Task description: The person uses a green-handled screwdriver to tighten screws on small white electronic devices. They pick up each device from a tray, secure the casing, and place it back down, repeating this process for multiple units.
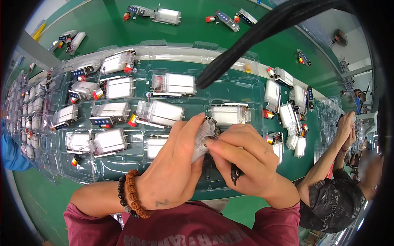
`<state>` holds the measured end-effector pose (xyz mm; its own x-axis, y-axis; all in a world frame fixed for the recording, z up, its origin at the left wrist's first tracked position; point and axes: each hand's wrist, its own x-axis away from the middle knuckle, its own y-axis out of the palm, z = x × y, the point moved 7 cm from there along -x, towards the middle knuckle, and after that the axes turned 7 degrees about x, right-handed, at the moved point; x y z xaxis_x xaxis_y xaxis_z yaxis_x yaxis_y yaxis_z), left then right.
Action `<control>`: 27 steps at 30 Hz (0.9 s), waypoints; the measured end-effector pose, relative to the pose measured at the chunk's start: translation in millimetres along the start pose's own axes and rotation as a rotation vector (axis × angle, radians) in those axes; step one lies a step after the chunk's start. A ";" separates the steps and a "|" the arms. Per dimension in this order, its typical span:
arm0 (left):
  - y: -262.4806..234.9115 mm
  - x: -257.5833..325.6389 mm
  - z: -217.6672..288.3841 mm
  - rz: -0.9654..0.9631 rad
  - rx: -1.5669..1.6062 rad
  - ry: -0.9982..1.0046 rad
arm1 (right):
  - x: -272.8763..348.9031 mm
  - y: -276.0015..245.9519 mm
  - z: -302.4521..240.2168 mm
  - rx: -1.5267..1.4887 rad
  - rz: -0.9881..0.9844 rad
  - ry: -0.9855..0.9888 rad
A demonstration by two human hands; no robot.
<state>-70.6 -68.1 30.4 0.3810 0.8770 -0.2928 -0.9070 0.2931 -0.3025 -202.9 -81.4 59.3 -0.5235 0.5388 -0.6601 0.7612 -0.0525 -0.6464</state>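
Close in front of my chest, my left hand (170,164) is wrapped round a clear plastic housing (200,149) with a dark part at its top end. My right hand (248,158) pinches the top of the same housing with thumb and forefinger, and what lies between those fingertips is hidden. A small black object (235,174) shows below the curled fingers of my right hand; its kind I cannot make out. Just beyond my hands, a similar unit with a white block (230,115) lies in the clear plastic tray (164,53).
Several white-block units (111,141) with red-and-yellow cylinders (132,120) fill the tray. More parts (168,16) lie on the green table (188,35). A thick black cable (254,39) hangs over the tray. At right, another person (332,201) works with raised hands.
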 end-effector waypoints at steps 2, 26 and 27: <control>-0.2 -0.1 1.0 0.002 -0.009 0.035 | 0.4 -1.7 0.5 -0.009 0.000 -0.027; 0.3 4.3 -1.2 -0.025 -0.017 -0.042 | -0.4 -1.0 -2.0 -0.018 -0.036 -0.054; 0.6 4.9 -1.2 -0.026 -0.025 -0.043 | -0.6 -0.8 -2.4 -0.012 -0.034 -0.060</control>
<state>-69.0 -64.0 27.7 0.3961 0.8849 -0.2452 -0.8917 0.3070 -0.3326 -202.3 -79.6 61.1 -0.5710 0.4882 -0.6600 0.7468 -0.0248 -0.6645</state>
